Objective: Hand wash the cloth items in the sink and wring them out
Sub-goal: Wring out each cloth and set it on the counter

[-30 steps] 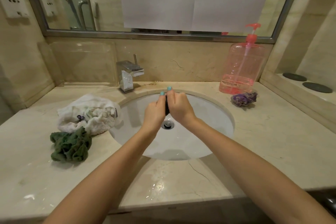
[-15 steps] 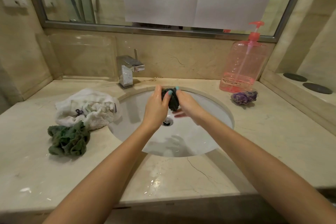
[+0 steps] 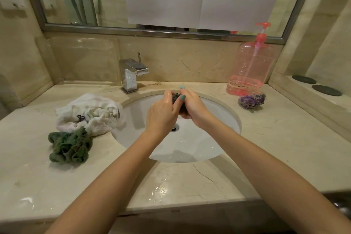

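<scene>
Right hand (image 3: 194,108) back round crumpled wad (image 3: 182,112)

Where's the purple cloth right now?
In the head view, the purple cloth lies on the counter right of the sink, just in front of the pink soap bottle.

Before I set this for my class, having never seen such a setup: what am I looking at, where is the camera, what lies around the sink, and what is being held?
There is no machine here. These are a person's two bare arms, filmed by one wide-angle camera worn on the head, looking forward and down. The left hand and right hand meet over the white sink, both curled round a small dark cloth. On the marble counter, left of the basin, lie a white towel heap and a crumpled green cloth. To the right sit a purple cloth and a pink pump bottle. The faucet stands behind the basin.
</scene>
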